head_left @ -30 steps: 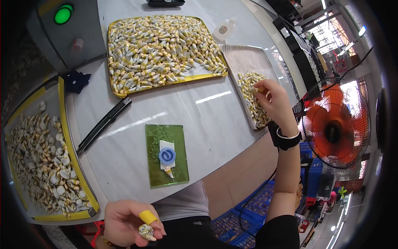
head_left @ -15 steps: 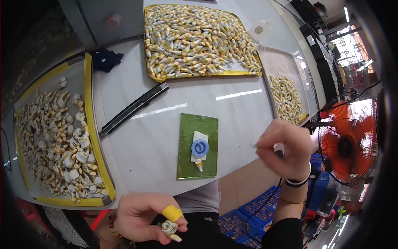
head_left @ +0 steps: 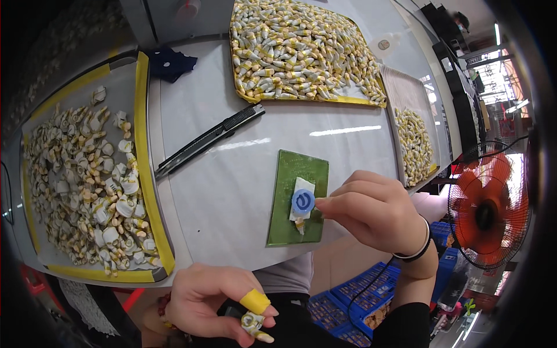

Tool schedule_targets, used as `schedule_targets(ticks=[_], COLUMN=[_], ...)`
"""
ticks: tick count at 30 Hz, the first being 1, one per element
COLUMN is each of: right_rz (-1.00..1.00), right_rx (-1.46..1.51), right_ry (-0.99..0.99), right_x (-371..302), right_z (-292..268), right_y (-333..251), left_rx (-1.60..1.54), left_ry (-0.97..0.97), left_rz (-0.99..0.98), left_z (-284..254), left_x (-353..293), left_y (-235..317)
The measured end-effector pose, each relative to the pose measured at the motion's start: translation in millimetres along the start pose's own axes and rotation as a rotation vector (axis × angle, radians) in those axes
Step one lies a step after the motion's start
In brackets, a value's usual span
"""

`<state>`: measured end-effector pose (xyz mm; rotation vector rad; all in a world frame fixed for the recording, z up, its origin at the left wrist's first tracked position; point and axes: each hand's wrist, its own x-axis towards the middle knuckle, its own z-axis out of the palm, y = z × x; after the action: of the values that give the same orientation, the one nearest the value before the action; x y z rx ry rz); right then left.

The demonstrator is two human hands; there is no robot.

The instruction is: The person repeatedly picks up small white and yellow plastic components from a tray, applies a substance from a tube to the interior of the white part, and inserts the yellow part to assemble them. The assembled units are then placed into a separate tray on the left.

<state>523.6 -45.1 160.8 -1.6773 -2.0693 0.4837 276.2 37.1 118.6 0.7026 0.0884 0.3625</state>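
My left hand, low at the near edge, has thumb and fingers closed on a small white figurine with grey and yellow markings. Yellow tape wraps one of its digits. My right hand has its fingers pinched together, the tips at the right edge of a round blue cup-like piece. Anything between those tips is too small to make out. The blue piece sits on a white pad on a green rectangular plate. Just below it lies a small white-and-yellow piece.
At left, a yellow-taped tray holds many white pieces. Another tray at the back is heaped with small cone-shaped pieces, and a third stands right. A black utility knife, dark cloth, orange fan and blue crates surround.
My right hand has moved left and down to the blue piece. My left hand still grips the figurine. The whole view has shifted, with the table appearing further right.
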Motion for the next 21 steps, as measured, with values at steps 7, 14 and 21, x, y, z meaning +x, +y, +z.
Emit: schedule_targets(ticks=[7, 14, 21], right_rz=[-0.033, -0.056, -0.042], right_rx=[-0.105, -0.149, -0.088], right_ry=[-0.046, -0.119, -0.023], right_x=[5.9, 12.4, 9.5], right_z=[4.3, 4.2, -1.8], right_y=[-3.2, -3.1, -13.6], left_rx=[0.073, 0.092, 0.466], left_ry=[-0.11, 0.044, -0.055], left_rz=[0.053, 0.104, 0.284], left_z=[-16.6, -9.3, -18.9], left_x=[0.3, -4.0, -1.5], left_y=[-2.9, -6.3, -4.9])
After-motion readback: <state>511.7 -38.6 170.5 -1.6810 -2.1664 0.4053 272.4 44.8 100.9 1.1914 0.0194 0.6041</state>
